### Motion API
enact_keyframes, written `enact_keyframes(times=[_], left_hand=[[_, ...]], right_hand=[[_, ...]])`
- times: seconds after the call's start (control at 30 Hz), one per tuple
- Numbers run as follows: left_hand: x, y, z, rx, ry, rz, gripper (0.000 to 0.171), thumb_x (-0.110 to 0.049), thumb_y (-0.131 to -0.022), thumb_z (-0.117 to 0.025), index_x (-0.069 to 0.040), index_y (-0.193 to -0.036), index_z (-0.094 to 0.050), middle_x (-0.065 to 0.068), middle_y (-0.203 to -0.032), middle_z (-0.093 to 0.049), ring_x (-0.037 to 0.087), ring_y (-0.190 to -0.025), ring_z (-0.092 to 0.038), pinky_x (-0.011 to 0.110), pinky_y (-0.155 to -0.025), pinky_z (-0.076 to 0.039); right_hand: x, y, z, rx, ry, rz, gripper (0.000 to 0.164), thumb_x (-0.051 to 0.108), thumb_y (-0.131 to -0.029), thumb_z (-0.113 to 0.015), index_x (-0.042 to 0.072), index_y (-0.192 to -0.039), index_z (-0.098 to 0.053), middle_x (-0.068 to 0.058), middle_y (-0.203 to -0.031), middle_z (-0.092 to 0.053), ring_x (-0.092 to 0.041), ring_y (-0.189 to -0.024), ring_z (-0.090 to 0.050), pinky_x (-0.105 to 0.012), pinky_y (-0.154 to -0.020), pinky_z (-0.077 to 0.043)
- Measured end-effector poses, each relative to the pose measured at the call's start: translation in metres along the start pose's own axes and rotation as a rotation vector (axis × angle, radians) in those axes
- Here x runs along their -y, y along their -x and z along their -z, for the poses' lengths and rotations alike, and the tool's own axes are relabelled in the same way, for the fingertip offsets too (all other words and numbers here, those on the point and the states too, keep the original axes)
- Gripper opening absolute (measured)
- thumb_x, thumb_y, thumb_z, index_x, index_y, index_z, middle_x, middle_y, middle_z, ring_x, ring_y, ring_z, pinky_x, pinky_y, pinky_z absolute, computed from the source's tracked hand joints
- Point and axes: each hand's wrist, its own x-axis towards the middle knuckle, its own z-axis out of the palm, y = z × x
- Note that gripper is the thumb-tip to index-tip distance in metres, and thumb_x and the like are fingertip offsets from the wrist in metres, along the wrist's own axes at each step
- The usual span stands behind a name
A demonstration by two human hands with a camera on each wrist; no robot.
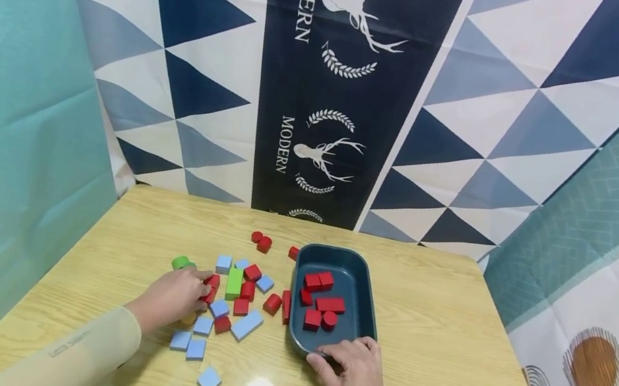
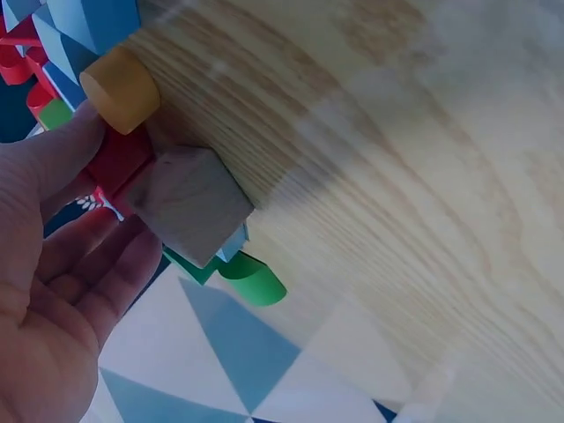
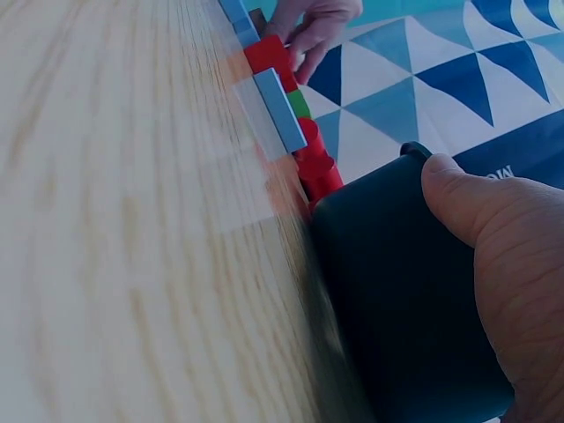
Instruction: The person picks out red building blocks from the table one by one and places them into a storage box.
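Observation:
My left hand (image 1: 175, 295) is among the loose blocks, with thumb and fingers around a red block (image 2: 122, 163). Beside that block, the left wrist view shows a bare-wood block (image 2: 196, 204), an orange-yellow cylinder (image 2: 123, 90) and a green cylinder (image 2: 254, 278). At the near edge of a dark blue tray (image 1: 354, 299), my right hand (image 1: 355, 378) grips the rim, thumb on the near side. Several red blocks (image 1: 331, 304) lie inside the tray. In the right wrist view, the thumb lies at the rim of the tray (image 3: 397, 291).
Left of the tray, red blocks (image 1: 272, 303), light blue blocks (image 1: 247, 325) and a green block (image 1: 234, 284) are scattered. Two red pieces (image 1: 264, 244) lie farther back. A blue block (image 1: 209, 381) sits near the front. Patterned cloth (image 1: 207, 67) hangs behind the wooden table (image 1: 442, 352).

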Motion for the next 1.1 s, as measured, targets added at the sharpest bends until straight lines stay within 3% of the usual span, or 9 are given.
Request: enact_keyframes(times=[0.23, 0.37, 0.47, 0.63, 0.73, 0.83, 0.97, 1.1], left_hand=[[0.0, -0.008, -0.005, 0.03, 0.202, 0.106, 0.03, -0.03, -0.082, -0.094, -0.014, -0.083, -0.069, 0.024, -0.14, -0.07, 0.017, -0.085, -0.07, 0.029, -0.074, -0.059], [0.002, -0.011, -0.006, 0.044, 0.228, 0.143, 0.034, -0.03, -0.077, -0.098, -0.013, -0.082, -0.069, 0.025, -0.146, -0.065, 0.03, -0.111, -0.072, 0.036, -0.086, -0.063], [0.003, -0.01, -0.002, 0.075, 0.212, 0.146, 0.034, -0.03, -0.076, -0.099, -0.012, -0.08, -0.07, 0.024, -0.149, -0.062, 0.043, -0.134, -0.063, 0.046, -0.102, -0.06], [-0.004, -0.016, 0.025, 0.064, 0.228, 0.169, 0.031, -0.033, -0.079, -0.097, -0.018, -0.079, -0.069, 0.019, -0.155, -0.057, 0.041, -0.139, -0.055, 0.05, -0.109, -0.056], [-0.024, -0.037, 0.049, -0.008, 0.28, 0.153, 0.032, -0.036, -0.079, -0.096, -0.018, -0.086, -0.072, 0.014, -0.152, -0.061, 0.035, -0.14, -0.054, 0.05, -0.115, -0.051], [-0.058, -0.061, 0.06, -0.039, 0.331, 0.08, 0.035, -0.039, -0.08, -0.095, -0.017, -0.096, -0.073, 0.005, -0.128, -0.072, 0.027, -0.122, -0.06, 0.043, -0.105, -0.056], [-0.102, -0.089, 0.05, 0.021, 0.335, -0.043, 0.038, -0.043, -0.083, -0.093, -0.018, -0.103, -0.073, -0.003, -0.096, -0.071, 0.017, -0.095, -0.057, 0.033, -0.08, -0.053], [-0.129, -0.109, 0.036, 0.139, 0.256, -0.103, 0.039, -0.048, -0.085, -0.09, -0.018, -0.104, -0.075, -0.005, -0.087, -0.067, 0.013, -0.085, -0.055, 0.029, -0.076, -0.051]], right_hand=[[-0.002, 0.0, 0.001, 0.012, 0.013, -0.014, 0.017, 0.039, -0.078, -0.092, 0.029, -0.082, -0.079, 0.019, -0.073, -0.068, 0.001, -0.073, -0.053, -0.037, -0.091, -0.038], [-0.002, 0.001, 0.001, 0.008, 0.006, -0.014, 0.017, 0.038, -0.077, -0.093, 0.03, -0.082, -0.079, 0.02, -0.074, -0.068, 0.001, -0.073, -0.053, -0.037, -0.091, -0.038], [-0.001, 0.001, 0.001, 0.011, 0.005, -0.017, 0.017, 0.039, -0.078, -0.093, 0.03, -0.082, -0.079, 0.021, -0.073, -0.068, 0.002, -0.073, -0.053, -0.037, -0.091, -0.038], [-0.003, 0.001, 0.004, 0.023, 0.016, -0.016, 0.016, 0.04, -0.079, -0.092, 0.03, -0.083, -0.079, 0.021, -0.074, -0.068, 0.002, -0.074, -0.054, -0.037, -0.091, -0.038], [-0.006, 0.0, 0.007, 0.012, 0.017, -0.024, 0.016, 0.038, -0.078, -0.093, 0.029, -0.082, -0.08, 0.02, -0.074, -0.069, 0.001, -0.073, -0.053, -0.037, -0.091, -0.038], [-0.007, 0.001, 0.008, 0.004, 0.018, -0.027, 0.017, 0.038, -0.076, -0.093, 0.029, -0.082, -0.08, 0.019, -0.074, -0.069, 0.001, -0.073, -0.052, -0.037, -0.091, -0.038], [-0.006, 0.001, 0.006, 0.024, 0.024, -0.012, 0.017, 0.041, -0.079, -0.091, 0.03, -0.083, -0.079, 0.02, -0.074, -0.068, 0.001, -0.074, -0.054, -0.037, -0.092, -0.038], [-0.005, 0.002, 0.003, 0.025, 0.018, 0.005, 0.017, 0.042, -0.081, -0.09, 0.029, -0.083, -0.079, 0.019, -0.073, -0.068, 0.0, -0.074, -0.056, -0.038, -0.093, -0.039]])
